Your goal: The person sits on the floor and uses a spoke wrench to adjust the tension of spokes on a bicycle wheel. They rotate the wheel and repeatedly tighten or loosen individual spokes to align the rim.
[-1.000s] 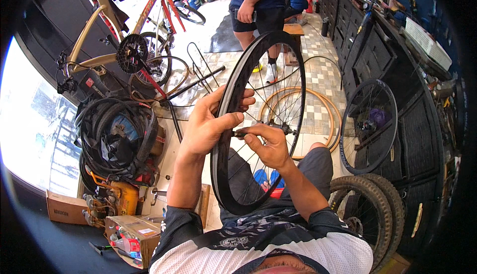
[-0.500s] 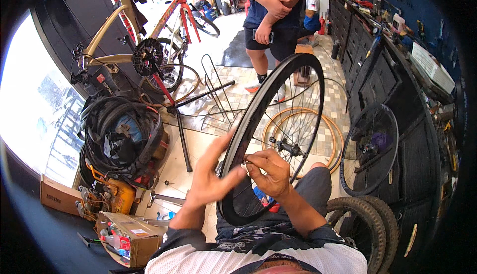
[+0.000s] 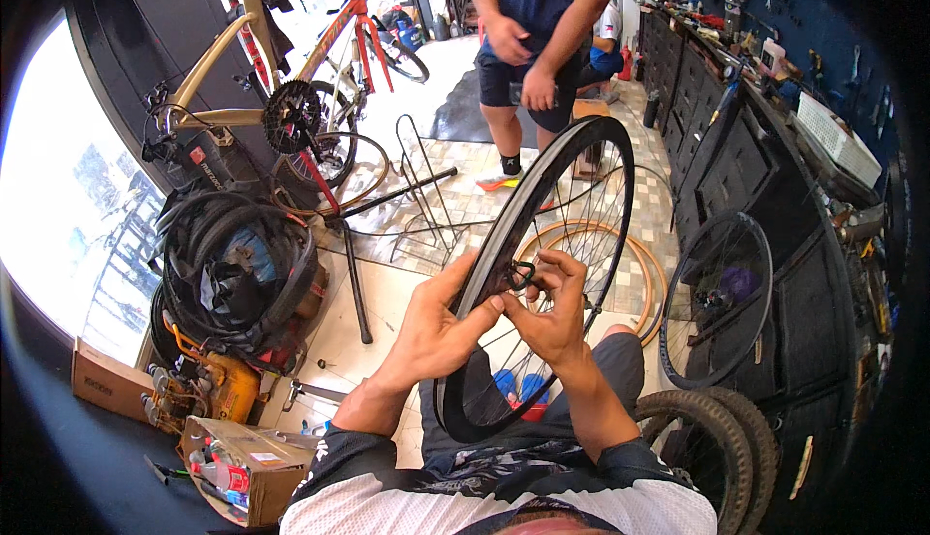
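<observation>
A black deep-rimmed bicycle wheel point(image 3: 610, 138) stands tilted in front of me, its lower part between my legs. My left hand point(image 3: 431, 327) is closed on the rim's left side, the thumb pressed on the inner edge. Among the spokes, my right hand point(image 3: 552, 327) has its fingers curled, with thumb and fingertips at the rim near the left thumb. A small black looped tool point(image 3: 523, 273), perhaps a spoke wrench, shows at its fingertips; its exact shape is partly hidden.
Two tan tyres point(image 3: 644, 259) lie on the floor beyond the wheel. Another wheel point(image 3: 668, 331) leans on the dark cabinets point(image 3: 775, 273) at right, above knobby tyres point(image 3: 697, 428). A bike frame point(image 3: 213, 118) hangs on a stand at left. A person point(image 3: 533, 31) stands ahead.
My left hand has closed on the rim from hovering beside it. My right hand has shifted slightly right, and the black tool now shows at the rim. The person ahead has unfolded their arms.
</observation>
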A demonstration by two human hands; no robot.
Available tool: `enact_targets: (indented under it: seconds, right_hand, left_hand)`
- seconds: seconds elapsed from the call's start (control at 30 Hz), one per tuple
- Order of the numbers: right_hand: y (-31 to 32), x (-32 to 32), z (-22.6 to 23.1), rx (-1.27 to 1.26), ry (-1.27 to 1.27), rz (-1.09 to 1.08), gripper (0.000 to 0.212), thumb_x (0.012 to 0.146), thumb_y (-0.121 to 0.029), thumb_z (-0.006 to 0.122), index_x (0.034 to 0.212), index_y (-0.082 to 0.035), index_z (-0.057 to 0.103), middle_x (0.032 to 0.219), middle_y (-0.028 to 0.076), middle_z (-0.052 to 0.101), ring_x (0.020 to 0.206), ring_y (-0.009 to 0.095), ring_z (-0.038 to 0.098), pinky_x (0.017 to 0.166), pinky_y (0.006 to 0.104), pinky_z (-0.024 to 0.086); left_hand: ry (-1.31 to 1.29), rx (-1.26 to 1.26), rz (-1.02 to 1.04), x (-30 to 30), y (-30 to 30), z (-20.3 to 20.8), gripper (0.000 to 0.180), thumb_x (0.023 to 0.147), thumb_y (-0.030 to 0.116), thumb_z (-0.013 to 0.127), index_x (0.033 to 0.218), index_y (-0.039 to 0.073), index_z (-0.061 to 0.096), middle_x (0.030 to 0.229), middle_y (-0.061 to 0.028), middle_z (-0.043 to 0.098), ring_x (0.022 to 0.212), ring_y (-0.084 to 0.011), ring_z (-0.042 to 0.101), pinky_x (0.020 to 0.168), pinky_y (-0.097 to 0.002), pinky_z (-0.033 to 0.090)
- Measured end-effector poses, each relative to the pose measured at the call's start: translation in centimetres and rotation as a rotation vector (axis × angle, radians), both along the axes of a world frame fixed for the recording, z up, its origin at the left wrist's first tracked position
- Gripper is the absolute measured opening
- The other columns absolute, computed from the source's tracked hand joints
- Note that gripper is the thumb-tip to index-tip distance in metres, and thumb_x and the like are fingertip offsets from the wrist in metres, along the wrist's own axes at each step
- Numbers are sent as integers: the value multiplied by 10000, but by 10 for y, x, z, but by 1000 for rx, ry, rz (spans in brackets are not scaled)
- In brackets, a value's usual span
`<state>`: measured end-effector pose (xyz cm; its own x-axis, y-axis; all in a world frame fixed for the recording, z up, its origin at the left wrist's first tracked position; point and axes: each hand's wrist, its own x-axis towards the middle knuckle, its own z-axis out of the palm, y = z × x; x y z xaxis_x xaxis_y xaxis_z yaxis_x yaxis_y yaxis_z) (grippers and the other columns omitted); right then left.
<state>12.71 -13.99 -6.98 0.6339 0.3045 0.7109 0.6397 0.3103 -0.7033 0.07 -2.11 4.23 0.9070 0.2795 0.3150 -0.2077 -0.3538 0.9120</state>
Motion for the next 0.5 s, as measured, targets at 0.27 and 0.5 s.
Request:
enact_targets:
  seconds: [0.27,0.5]
  right_hand:
    - [-5,12,-9,64,212,72,345,991,-160,776,1176,38,562,932,123,751,749,176,744,679,290,607]
    - [-3,24,-6,-70,-41,85,402,938,-263,844,1180,6,669,918,116,762,817,159,742,716,270,571]
  left_hand:
    - [-192,370,91,4,5,-1,439,937,85,699,1345,-62,631,1147,-186,731,1103,-221,673,996,-373,515]
    - [115,57,93,-5,0,9,518,930,99,712,1402,-81,596,1230,-232,729,1175,-223,666,1034,-371,502]
